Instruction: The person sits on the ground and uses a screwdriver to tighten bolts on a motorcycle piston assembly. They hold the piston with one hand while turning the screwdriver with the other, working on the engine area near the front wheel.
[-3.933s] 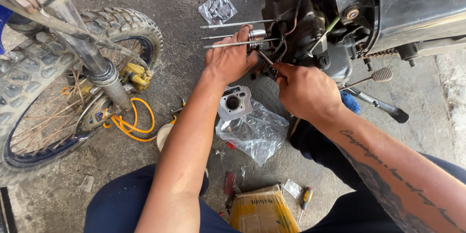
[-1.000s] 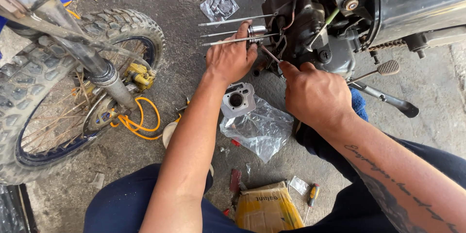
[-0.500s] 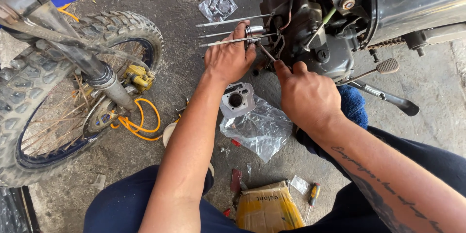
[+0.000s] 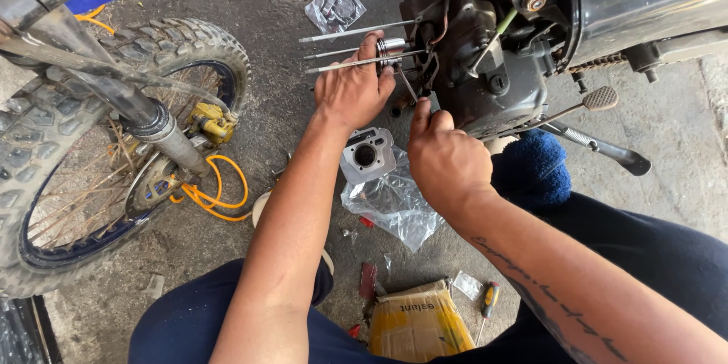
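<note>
The left hand (image 4: 350,91) gripped the piston (image 4: 390,48) between the studs (image 4: 356,32), steadying it; the right hand (image 4: 446,159) pinched a small part beneath.

Person's two bare forearms, no sleeves, left hand (image 4: 350,91) and right hand (image 4: 446,163) ungloved; a line of dark script tattooed along the right forearm; dark navy trousers (image 4: 644,258) over both knees

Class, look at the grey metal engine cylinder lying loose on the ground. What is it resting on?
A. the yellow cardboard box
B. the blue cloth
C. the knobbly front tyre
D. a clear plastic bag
D: the engine cylinder lies on the edge of the crumpled clear plastic bag, below the left hand and beside the right hand.
</note>
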